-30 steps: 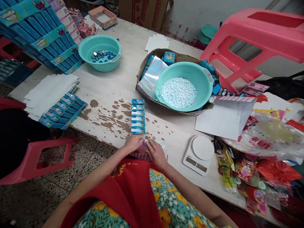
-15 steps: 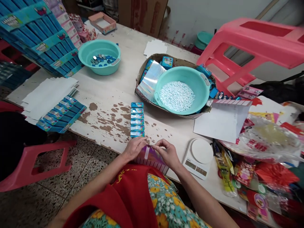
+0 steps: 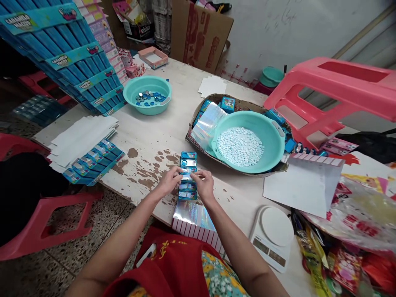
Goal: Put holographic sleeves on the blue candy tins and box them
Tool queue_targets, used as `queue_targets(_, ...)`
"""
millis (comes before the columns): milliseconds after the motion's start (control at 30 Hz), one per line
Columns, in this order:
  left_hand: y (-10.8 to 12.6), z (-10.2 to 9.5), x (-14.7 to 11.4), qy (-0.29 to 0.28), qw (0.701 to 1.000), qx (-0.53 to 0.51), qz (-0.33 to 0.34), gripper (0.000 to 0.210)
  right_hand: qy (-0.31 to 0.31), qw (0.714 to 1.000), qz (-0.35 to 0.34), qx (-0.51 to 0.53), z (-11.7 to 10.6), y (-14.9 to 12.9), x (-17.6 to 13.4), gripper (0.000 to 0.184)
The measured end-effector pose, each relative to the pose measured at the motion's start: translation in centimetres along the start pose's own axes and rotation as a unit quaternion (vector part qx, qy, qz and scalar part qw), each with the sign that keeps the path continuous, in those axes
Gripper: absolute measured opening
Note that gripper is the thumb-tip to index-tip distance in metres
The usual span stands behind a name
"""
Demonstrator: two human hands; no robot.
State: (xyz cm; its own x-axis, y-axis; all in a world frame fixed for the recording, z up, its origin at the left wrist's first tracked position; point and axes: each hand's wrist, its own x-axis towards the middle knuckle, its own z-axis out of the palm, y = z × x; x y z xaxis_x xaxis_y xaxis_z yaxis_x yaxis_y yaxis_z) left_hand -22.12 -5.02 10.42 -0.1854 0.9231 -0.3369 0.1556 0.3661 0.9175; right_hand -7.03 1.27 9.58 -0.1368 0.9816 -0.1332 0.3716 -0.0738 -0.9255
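Observation:
A column of small blue tins (image 3: pixel 188 155) stands on the table in front of me, the nearer ones with shiny strips across their tops. My left hand (image 3: pixel 170 181) and my right hand (image 3: pixel 203 183) reach in from either side. Between their pinched fingertips a shiny silver sticker strip (image 3: pixel 187 177) lies across one tin in the middle of the column. The fingertips touch the tin's two ends. Close to my body, a holographic sticker sheet (image 3: pixel 193 215) with a striped front edge rests at the table's edge.
A teal basin (image 3: pixel 272 140) of white candies sits in a cardboard tray to the right. Another teal basin (image 3: pixel 147 109) holds blue and silver pieces. A white scale (image 3: pixel 274 231) stands at right. Stacked blue display boxes (image 3: pixel 74 62) and a pink stool (image 3: pixel 328 78) flank the table.
Both hands have moved forward from the sticker sheet to the tin column, bringing a strip onto one tin. The sheet now lies uncovered by hands. The camera view has shifted.

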Motion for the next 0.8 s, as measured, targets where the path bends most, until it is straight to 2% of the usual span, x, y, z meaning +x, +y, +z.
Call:
queue_targets(200,-0.2,-2.6,5.6,0.047,0.983,0.162,0.065,0.016,0.081,0.995,0.005,-0.064,4.2,0.0,4.0,0.016)
queue_targets(333,-1.5,-2.7,7.3,0.05,0.981,0.173,0.069,0.011,0.093,0.992,-0.005,-0.088,5.3,0.6,5.0,0.012)
queue_targets(467,-3.2,-1.8,8.1,0.038,0.993,0.104,0.039,0.011,0.091,0.991,-0.01,-0.1,5.5,1.4,5.6,0.009)
queue_targets(533,-3.5,-1.2,8.2,0.054,0.994,0.096,0.026,0.013,0.103,0.99,0.015,-0.098,5.5,1.7,5.9,0.018)
queue_targets(633,-3.3,-0.4,8.3,0.086,0.98,0.177,-0.012,0.017,0.107,0.988,0.018,-0.109,5.7,1.9,6.4,0.03)
queue_targets(733,-3.3,0.0,8.2,0.083,0.957,0.267,-0.077,0.018,0.081,0.991,-0.016,-0.106,5.3,1.9,6.5,0.019)
queue_targets(800,-3.8,0.0,7.6,0.084,0.945,0.292,-0.119,0.019,0.054,0.997,-0.003,-0.056,4.1,2.1,5.8,0.02)
